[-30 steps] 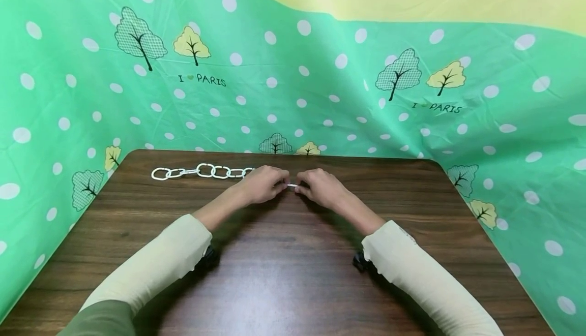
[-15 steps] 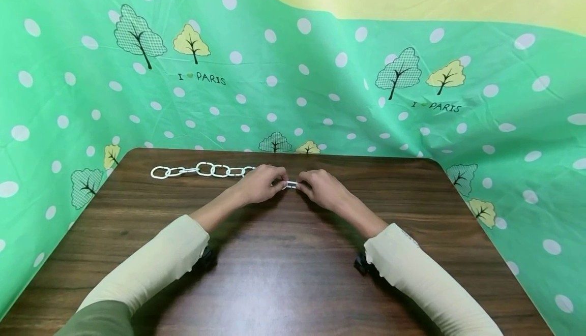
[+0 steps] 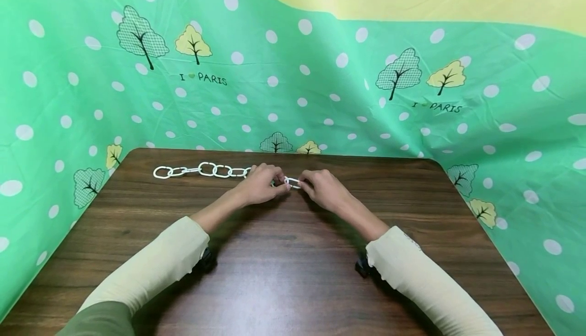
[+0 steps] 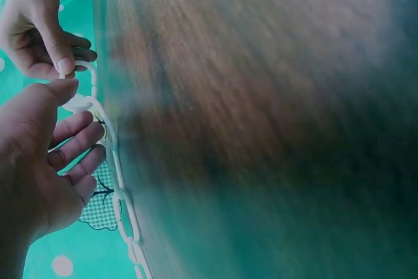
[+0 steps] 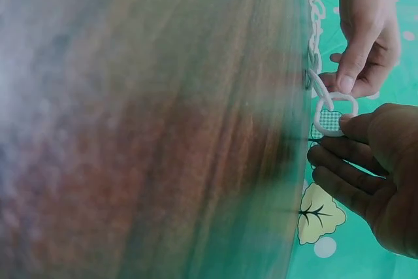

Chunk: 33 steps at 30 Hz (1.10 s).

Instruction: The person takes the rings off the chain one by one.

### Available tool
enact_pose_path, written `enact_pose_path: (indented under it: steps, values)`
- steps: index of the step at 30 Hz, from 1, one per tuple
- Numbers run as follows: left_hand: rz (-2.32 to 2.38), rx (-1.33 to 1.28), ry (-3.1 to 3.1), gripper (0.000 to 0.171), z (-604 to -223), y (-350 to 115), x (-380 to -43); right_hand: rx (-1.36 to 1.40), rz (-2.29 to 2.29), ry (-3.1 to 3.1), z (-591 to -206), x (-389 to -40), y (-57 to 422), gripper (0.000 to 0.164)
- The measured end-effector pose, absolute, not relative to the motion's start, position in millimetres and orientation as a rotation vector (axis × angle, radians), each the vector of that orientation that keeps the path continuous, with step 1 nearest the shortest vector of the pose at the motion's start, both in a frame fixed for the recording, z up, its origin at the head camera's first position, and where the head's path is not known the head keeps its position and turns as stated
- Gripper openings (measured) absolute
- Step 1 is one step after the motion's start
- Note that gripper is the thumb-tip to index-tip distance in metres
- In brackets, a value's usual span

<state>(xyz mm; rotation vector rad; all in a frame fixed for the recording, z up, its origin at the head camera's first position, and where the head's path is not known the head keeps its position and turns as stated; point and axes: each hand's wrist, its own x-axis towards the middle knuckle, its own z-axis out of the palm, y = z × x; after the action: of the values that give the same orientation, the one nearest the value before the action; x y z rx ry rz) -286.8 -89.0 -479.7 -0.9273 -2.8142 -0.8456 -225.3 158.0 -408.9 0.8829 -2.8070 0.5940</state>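
A white chain of oval links (image 3: 191, 170) stretches along the back of the table, left of the hands. At its right end, one white link (image 5: 328, 134) is held up between both hands, threaded through its neighbour. My left hand (image 3: 263, 183) pinches the chain between thumb and fingers where these two links meet, covering some links behind it in the head view. Opposite it, my right hand (image 3: 324, 188) pinches the far end of the last link with thumb and forefinger. Its other fingers extend loosely in the right wrist view.
The dark wooden table (image 3: 274, 275) has its back edge just beyond the chain. Behind and at both sides hangs a green cloth (image 3: 320, 71) with white dots and printed trees. A black wrist device (image 3: 362, 266) shows under the right sleeve.
The end link has turned from edge-on to showing its open oval between the hands. My right hand has shifted slightly right. The rest of the chain lies as before.
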Motion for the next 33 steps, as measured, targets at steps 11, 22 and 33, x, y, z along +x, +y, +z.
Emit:
enact_pose_path:
  steps: [11, 22, 33]
  values:
    - [-0.966, -0.857, -2.856, 0.027, -455.1, -82.0, -265.7, 0.827, 0.753, -2.798, -407.9, -222.2, 158.7, 0.015]
    - [-1.197, -0.768, -2.826, 0.025, -455.4, -84.6, -264.5, 0.707, 0.958, -2.803, -408.6, -222.9, 157.3, 0.014]
    - [-1.296, -0.689, -2.812, 0.021, -429.4, -82.0, -243.6, 0.494, 1.333, -2.797, -405.0, -223.9, 156.2, 0.017]
